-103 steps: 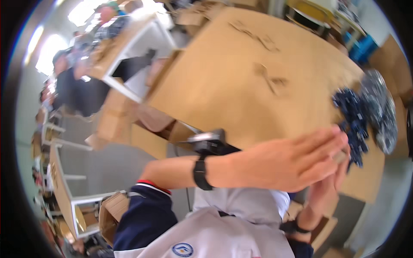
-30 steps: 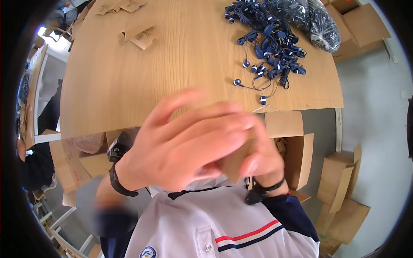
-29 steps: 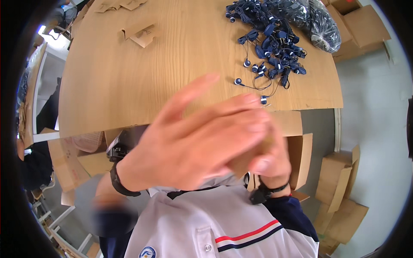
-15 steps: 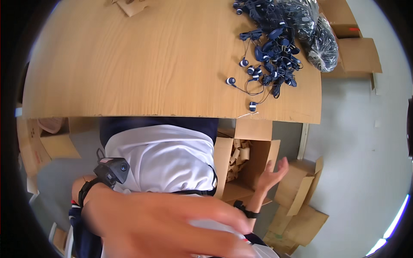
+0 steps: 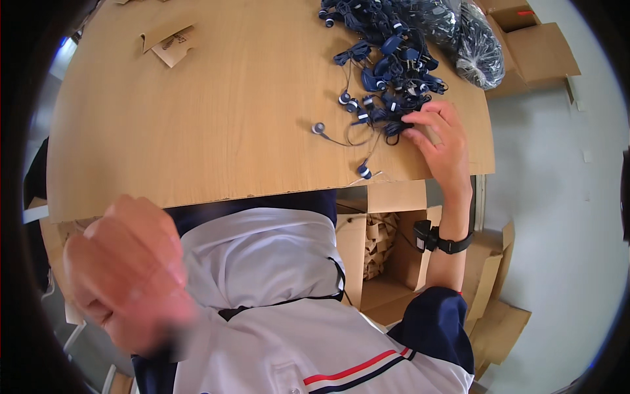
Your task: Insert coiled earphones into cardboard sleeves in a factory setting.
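Dark blue earphones (image 5: 387, 82) with coiled black cables lie in a tangled pile on the right part of the wooden table. My right hand (image 5: 446, 141) reaches over the table's front edge to the near end of this pile. Its thumb and forefinger close on the bundled cable of one pair of earphones (image 5: 394, 127). Nearer me, a few earbuds (image 5: 364, 171) trail out on thin cords. My left hand (image 5: 128, 269) is raised at the left, in front of the table edge, curled into a slightly blurred fist. No object shows in it.
Behind the pile, clear plastic bags (image 5: 479, 49) of black items sit on the table (image 5: 216, 118). A folded piece of cardboard (image 5: 172, 44) lies farther left. Below the edge stands an open carton (image 5: 410, 256) holding small cardboard pieces. More cartons (image 5: 492, 276) stand at the right.
My right hand has gone from above the carton up to the earphones and taken hold of a cable bundle. My left hand has moved left and away from me, its spread fingers now curled.
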A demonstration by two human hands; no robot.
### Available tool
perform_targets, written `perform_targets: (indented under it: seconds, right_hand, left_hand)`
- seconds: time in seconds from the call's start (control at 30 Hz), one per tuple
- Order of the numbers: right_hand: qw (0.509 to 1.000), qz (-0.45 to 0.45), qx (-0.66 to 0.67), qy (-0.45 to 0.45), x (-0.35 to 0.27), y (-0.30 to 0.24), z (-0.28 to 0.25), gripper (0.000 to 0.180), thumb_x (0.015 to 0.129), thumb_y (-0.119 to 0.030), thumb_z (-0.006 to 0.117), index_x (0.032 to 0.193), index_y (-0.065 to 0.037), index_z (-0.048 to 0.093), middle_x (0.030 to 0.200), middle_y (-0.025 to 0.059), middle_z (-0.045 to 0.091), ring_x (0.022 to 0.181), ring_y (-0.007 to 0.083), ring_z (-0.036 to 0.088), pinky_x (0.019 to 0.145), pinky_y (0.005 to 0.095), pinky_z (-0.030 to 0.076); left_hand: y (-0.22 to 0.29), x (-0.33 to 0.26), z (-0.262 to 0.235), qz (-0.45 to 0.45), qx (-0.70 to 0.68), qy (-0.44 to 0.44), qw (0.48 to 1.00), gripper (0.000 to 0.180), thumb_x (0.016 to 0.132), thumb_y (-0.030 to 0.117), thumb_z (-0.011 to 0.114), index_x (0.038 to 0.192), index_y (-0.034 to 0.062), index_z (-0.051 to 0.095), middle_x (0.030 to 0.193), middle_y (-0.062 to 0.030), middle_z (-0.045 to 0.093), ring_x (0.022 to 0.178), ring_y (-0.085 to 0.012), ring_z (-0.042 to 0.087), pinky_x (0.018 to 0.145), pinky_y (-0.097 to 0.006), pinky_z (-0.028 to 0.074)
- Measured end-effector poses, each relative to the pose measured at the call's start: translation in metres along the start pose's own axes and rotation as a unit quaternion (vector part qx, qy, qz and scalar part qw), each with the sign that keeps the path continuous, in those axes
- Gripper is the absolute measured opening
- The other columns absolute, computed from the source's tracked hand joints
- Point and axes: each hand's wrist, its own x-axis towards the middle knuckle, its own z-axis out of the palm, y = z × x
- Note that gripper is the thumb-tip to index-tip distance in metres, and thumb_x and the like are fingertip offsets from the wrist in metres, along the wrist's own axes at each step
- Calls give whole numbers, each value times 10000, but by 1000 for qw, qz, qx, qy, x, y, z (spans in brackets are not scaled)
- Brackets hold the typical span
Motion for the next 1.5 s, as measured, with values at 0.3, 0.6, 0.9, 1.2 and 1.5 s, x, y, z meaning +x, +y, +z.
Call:
perform_targets:
  seconds: [0.3, 0.6, 0.9, 1.2, 1.5]
  right_hand:
    - [913, 31, 357, 196, 18, -65, 14, 218, 986, -131, 511, 1150, -11, 435, 923, 122, 610, 886, 165, 563, 870, 323, 442]
    - [921, -78, 323, 203, 37, -144, 28, 244, 853, 44, 652, 1082, 13, 576, 1004, 92, 585, 840, 152, 560, 727, 264, 466]
    - [855, 36, 457, 243, 24, -145, 33, 470, 672, 117, 774, 1083, 3, 578, 944, 73, 611, 863, 133, 587, 747, 244, 482]
    - [724, 17, 613, 315, 30, -143, 46, 391, 757, -5, 765, 1098, 12, 574, 918, 103, 628, 807, 142, 593, 646, 230, 498]
    - [820, 127, 550, 97, 31, -174, 27, 340, 804, 54, 716, 1125, 80, 608, 923, 48, 574, 835, 107, 558, 770, 259, 508]
  left_hand:
    - [-10, 44, 35, -2, 217, -55, 975, 326, 838, 40, 504, 1153, -33, 545, 1106, -189, 613, 1048, -271, 554, 952, -371, 411]
    - [-37, 82, 82, -76, -107, 93, 987, 389, 978, 228, 528, 1243, -56, 516, 1285, -207, 577, 1140, -228, 566, 1009, -346, 418]
    - [-37, 55, 64, -75, 118, 70, 988, 306, 961, 43, 558, 1256, -36, 545, 1104, -107, 650, 942, -124, 609, 798, -244, 503]
    - [-21, 46, 64, -169, -102, 78, 977, 384, 960, 93, 582, 1297, -43, 461, 1133, -111, 645, 915, -112, 598, 805, -219, 483]
    - [-16, 47, 49, -134, 198, 48, 970, 502, 938, 48, 579, 1397, 23, 377, 1022, -157, 686, 872, -228, 660, 760, -306, 498]
